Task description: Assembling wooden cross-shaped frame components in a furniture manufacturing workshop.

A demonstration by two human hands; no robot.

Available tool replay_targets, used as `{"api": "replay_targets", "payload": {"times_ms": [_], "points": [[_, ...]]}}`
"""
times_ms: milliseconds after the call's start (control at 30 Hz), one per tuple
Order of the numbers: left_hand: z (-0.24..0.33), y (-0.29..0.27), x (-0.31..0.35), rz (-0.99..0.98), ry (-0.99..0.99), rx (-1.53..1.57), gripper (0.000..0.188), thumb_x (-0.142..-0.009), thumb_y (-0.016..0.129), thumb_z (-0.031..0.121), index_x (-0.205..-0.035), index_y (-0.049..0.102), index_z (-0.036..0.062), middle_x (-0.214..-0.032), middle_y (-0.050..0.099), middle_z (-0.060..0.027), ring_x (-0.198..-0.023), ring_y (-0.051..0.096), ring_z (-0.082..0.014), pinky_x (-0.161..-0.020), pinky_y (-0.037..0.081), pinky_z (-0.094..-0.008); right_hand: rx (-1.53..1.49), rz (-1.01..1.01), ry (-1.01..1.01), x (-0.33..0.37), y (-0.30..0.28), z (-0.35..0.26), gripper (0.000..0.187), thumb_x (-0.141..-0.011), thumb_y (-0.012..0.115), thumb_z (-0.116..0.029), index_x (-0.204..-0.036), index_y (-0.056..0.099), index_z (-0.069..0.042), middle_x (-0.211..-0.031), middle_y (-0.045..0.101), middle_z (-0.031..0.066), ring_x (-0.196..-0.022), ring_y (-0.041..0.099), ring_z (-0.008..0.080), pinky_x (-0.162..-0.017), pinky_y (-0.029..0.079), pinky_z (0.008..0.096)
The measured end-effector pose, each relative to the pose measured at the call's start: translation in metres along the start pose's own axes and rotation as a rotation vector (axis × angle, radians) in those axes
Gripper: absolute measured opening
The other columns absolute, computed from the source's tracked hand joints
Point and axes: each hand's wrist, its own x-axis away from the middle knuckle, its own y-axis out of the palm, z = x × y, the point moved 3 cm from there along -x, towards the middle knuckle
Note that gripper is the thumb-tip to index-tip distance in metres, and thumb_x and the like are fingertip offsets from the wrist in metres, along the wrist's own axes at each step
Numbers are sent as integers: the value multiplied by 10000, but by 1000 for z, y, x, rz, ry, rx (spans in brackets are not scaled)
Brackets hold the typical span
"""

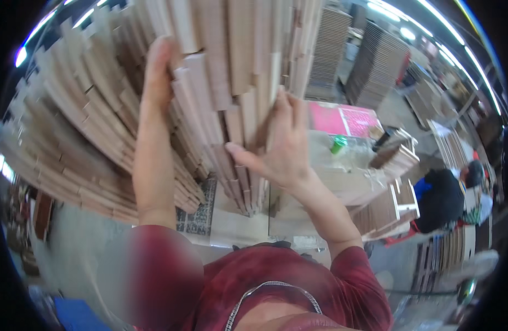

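Observation:
A tall bundle of pale wooden strips (215, 105) stands in front of me, between my two hands. My left hand (161, 63) grips the bundle's left side; its fingers are mostly hidden against the wood. Lower down, my right hand (284, 143) holds the right side, its thumb reaching over the near faces and its fingers pointing upward along the strips. The strips' ends are uneven, stepping down toward me. To the left, close beside my left forearm, a large stack of similar wooden strips (83, 138) fans out. Some motion blur softens the wood.
A pink-topped box (342, 119) and a green-lidded container (338, 144) sit on the right. Tall stacks of boards (378, 63) rise behind. Further right are wooden frame pieces (383, 207) and a person in dark clothing (441, 199).

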Motion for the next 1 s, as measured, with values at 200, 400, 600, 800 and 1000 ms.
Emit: {"api": "replay_targets", "payload": {"times_ms": [200, 400, 600, 800, 1000], "points": [[18, 80, -4, 111, 252, -550, 901, -919, 618, 600, -1510, 346, -23, -1370, 563, -104, -1300, 500, -202, -1093, 379, -354, 142, 18, -85, -16, -17, -5, 1228, -643, 885, -596, -1387, 308, 194, -1284, 410, 323, -1187, 449, 464, -999, 430, 531], [33, 125, 13, 153, 315, -678, 766, -953, 627, 395, -1501, 325, -46, -1261, 597, -112, -1186, 545, -184, -1045, 415, -333, -478, 17, 54, -119, -24, -2, 1092, -668, 886, -560, -1348, 405, 146, -1294, 549, 283, -1208, 569, 337, -1032, 461, 467], [17, 144, 23, 199, 475, -889, 631, -1012, 566, 263, -1489, 301, -55, -1208, 604, -111, -1070, 589, -156, -920, 484, -291, -451, 3, -151, -131, -21, -19, 1056, -754, 886, -357, -1478, 257, 84, -1336, 536, 248, -1257, 552, 330, -1074, 439, 439], [10, 92, 30, 535, 233, -959, 657, -1081, 364, 450, -1541, 301, -15, -1521, 411, -152, -1393, 397, -283, -1151, 335, -405, -240, 155, -127, -110, -23, 11, 1165, -594, 918, -516, -1389, 354, 123, -1245, 555, 300, -1155, 570, 406, -1032, 448, 453], [16, 120, 14, 444, 186, -805, 717, -1052, 406, 485, -1560, 268, -2, -1572, 342, -179, -1423, 375, -307, -1169, 313, -445, -548, 298, 22, -140, 22, 34, 1237, -545, 914, -628, -1281, 384, 214, -1157, 617, 332, -1111, 619, 432, -992, 490, 434]]}}
